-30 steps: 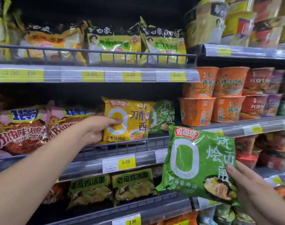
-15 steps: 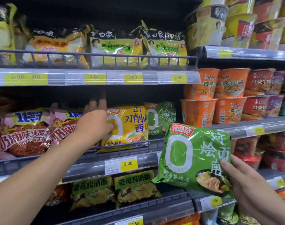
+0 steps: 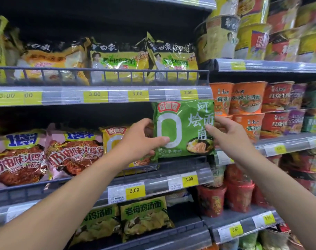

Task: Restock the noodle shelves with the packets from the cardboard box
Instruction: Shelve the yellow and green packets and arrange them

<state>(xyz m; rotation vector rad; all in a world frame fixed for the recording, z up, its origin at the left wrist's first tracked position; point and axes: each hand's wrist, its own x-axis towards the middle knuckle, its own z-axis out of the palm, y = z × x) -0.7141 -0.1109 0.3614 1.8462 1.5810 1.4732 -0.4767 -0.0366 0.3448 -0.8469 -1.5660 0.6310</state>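
Both hands are holding the green noodle packet [image 3: 183,129] upright over the middle shelf [image 3: 153,179] rail. The left hand [image 3: 141,139] fingers are gripping its left edge, the right hand [image 3: 225,134] fingers its right edge.

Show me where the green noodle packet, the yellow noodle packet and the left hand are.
green noodle packet [image 3: 182,112]: head view, upper middle of its front.
yellow noodle packet [image 3: 111,139]: head view, visible left part of its front.
left hand [image 3: 141,139]: head view, back of the hand.
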